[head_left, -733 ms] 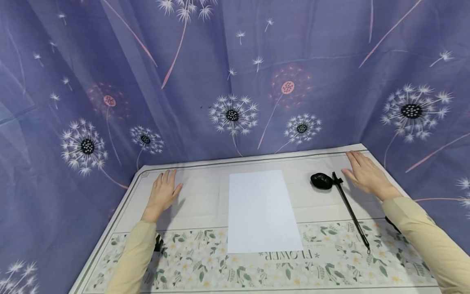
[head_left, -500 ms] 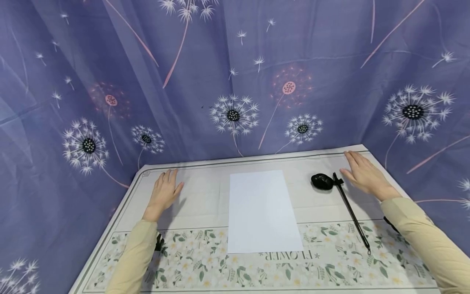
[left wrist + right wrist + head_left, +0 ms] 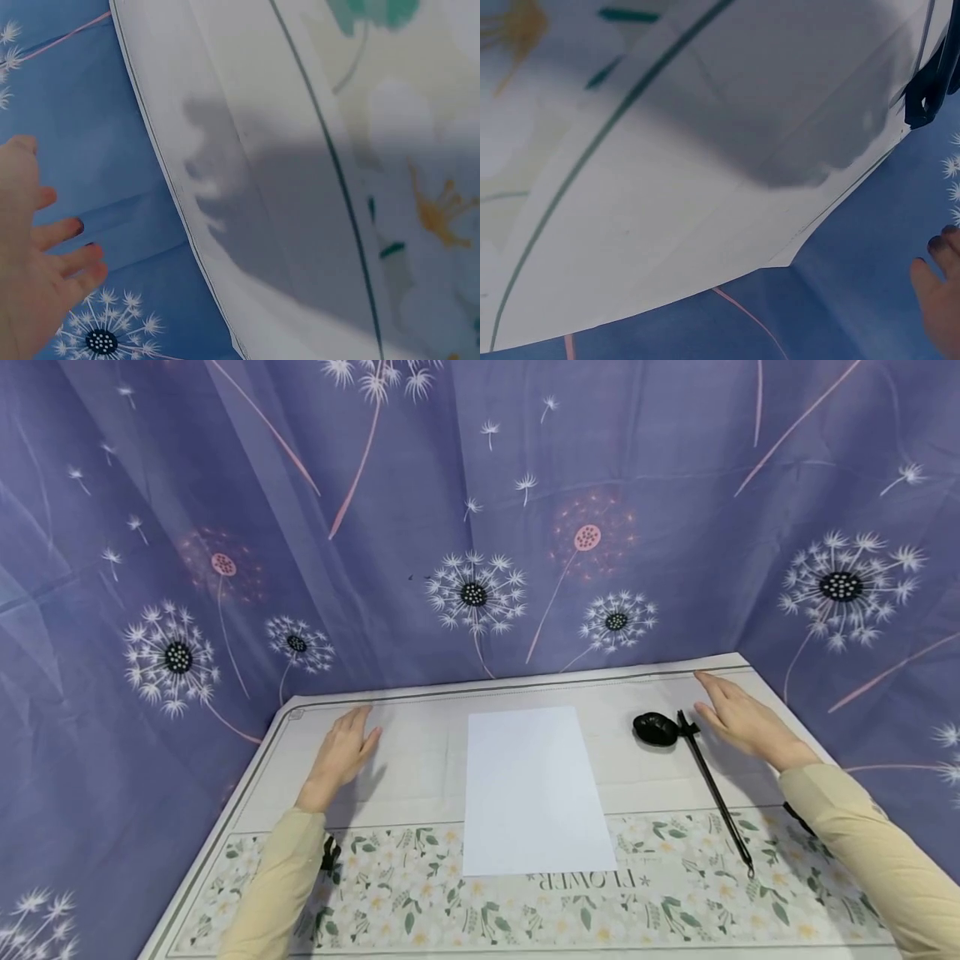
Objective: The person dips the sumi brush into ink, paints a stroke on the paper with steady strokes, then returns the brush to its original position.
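My left hand (image 3: 341, 756), fingers extended, hovers over the left side of the table, its shadow falling on the mat. In the left wrist view the fingers (image 3: 64, 232) are spread and hold nothing. On the other side my right hand (image 3: 746, 722) is held flat with straight fingers, just right of a black writing brush (image 3: 720, 802). The brush lies slanted, with a small loop at its near end and its far end on a black rest (image 3: 687, 727). A glossy black oval dish (image 3: 655, 729) sits left of that rest. Between the hands lies a blank white paper sheet (image 3: 536, 793).
A white table mat (image 3: 412, 760) with a printed flower band and grey border lines covers the table. Blue-purple dandelion curtains (image 3: 375, 610) stand close behind the far edge and along both sides. Black straps show under both sleeves.
My left hand has shifted slightly right, toward the paper. The right hand's fingers have turned a little inward, to the left. The paper, brush and dish stay in place.
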A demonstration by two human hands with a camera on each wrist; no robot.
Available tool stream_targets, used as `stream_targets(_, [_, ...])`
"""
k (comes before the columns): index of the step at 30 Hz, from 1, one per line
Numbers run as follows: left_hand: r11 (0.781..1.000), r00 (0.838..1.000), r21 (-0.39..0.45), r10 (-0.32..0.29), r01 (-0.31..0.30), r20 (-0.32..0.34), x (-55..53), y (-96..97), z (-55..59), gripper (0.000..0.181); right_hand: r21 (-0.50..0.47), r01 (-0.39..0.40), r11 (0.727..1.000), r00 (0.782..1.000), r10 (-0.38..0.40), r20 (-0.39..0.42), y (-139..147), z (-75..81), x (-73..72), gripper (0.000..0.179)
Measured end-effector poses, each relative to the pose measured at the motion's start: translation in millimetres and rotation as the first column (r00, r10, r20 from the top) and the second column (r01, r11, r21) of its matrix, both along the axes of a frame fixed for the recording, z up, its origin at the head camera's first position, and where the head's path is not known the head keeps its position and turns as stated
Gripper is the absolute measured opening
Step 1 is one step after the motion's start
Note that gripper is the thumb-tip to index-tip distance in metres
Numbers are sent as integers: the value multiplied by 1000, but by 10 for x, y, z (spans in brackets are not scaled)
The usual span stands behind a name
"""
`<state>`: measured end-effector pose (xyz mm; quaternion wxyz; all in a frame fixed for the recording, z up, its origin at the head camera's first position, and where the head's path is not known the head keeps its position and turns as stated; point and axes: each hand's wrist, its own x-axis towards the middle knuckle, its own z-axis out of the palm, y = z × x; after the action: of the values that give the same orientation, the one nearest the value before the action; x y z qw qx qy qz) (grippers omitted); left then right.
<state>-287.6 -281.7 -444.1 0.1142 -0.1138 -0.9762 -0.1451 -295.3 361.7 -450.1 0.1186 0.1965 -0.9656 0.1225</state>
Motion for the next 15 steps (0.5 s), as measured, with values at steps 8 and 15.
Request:
stream_targets(8, [999, 999, 27, -20, 20, 30, 20, 83, 6, 51, 22, -8, 1000, 1000, 8, -17, -26, 28, 19, 53])
stream_targets(15, [998, 998, 49, -35, 32, 50, 25, 113, 10, 49, 17, -21, 1000, 997, 23, -69, -58, 44, 21, 56])
